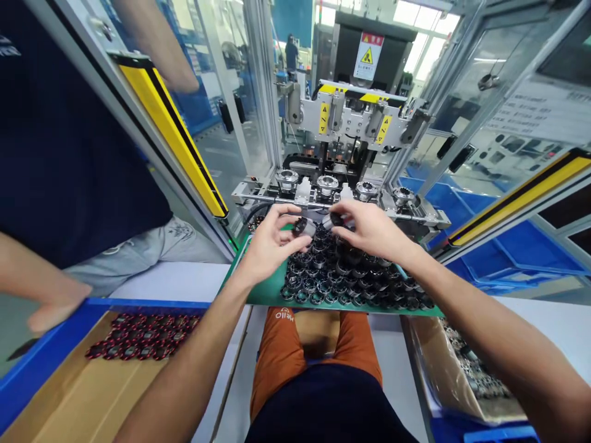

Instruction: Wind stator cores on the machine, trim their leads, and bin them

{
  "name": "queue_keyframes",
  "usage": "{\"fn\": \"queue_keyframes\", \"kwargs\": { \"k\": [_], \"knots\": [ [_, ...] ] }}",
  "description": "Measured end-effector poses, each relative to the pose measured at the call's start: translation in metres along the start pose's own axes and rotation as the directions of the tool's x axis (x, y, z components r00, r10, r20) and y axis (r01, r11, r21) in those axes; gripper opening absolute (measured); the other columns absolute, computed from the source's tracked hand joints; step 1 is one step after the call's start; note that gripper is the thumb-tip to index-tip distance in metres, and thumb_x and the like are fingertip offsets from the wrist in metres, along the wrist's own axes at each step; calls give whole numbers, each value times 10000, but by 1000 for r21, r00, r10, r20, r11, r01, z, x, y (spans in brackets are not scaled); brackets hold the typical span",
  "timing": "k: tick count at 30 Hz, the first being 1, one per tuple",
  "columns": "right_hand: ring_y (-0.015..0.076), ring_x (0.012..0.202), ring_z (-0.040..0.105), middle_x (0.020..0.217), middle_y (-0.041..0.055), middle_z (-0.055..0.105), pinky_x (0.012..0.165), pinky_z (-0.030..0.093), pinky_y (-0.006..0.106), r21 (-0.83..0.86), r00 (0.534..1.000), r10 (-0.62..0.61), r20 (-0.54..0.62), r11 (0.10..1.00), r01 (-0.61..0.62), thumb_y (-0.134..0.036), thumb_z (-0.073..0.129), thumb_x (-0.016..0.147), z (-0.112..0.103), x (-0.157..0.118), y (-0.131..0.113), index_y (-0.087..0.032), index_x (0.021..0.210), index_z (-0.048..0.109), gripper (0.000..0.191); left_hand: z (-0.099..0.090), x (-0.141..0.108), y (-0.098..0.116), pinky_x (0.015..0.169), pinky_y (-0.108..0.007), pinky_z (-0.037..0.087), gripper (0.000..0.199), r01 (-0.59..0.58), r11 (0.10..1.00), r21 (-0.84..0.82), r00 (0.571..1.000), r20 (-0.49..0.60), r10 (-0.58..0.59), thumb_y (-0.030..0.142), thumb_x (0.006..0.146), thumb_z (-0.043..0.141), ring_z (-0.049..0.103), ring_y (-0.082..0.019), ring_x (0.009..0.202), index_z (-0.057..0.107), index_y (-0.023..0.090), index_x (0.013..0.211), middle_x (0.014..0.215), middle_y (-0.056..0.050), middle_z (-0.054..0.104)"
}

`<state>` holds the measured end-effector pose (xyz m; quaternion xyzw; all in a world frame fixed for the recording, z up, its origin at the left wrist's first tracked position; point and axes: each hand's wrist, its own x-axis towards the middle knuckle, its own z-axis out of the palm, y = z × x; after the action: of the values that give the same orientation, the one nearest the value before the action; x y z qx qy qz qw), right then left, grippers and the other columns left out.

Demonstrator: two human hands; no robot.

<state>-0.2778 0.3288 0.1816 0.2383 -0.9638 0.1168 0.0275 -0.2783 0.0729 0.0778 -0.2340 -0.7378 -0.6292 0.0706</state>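
My left hand (276, 243) pinches a black-and-silver stator core (305, 227) between thumb and fingers, tilted on its side. A second stator core (329, 221) is in the grip of my right hand (367, 229), partly covered by the fingers. The two cores are held close together but apart, above many black ring-shaped parts (314, 280) crowded on a green tabletop (268, 289). Just beyond my hands stands a machine's row of metal holders, among them a left holder (287, 178) and a middle holder (327, 183), with ring parts seated on them.
Yellow safety bars (173, 135) flank the machine opening. At lower left, a blue bin (28, 363) lined with cardboard holds red-and-black wound parts (143, 335). Metal parts (480, 363) fill a box at lower right. A person in a dark shirt (69, 154) is close on the left.
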Motion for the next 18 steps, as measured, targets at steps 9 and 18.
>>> {"fn": "queue_keyframes", "kwargs": {
  "k": [9,18],
  "knots": [
    [142,872,824,1021,3,795,855,720,248,913,963,168,-209,387,130,-301,939,1012,27,-108,-50,-289,1439,723,478,40,-60,59,661,-135,659,411,-44,733,-679,998,0,60,280,913,1046,753,-59,722,870,353,1277,1275,-6,843],
    [108,1019,830,1306,18,830,876,702,189,935,907,264,-329,226,274,-196,957,990,44,-122,-49,-315,1330,761,410,54,-70,51,973,-210,685,500,-116,844,-524,991,-119,62,277,947,1006,821,-149,1099,835,374,1406,1278,-23,854]
  ]
}}
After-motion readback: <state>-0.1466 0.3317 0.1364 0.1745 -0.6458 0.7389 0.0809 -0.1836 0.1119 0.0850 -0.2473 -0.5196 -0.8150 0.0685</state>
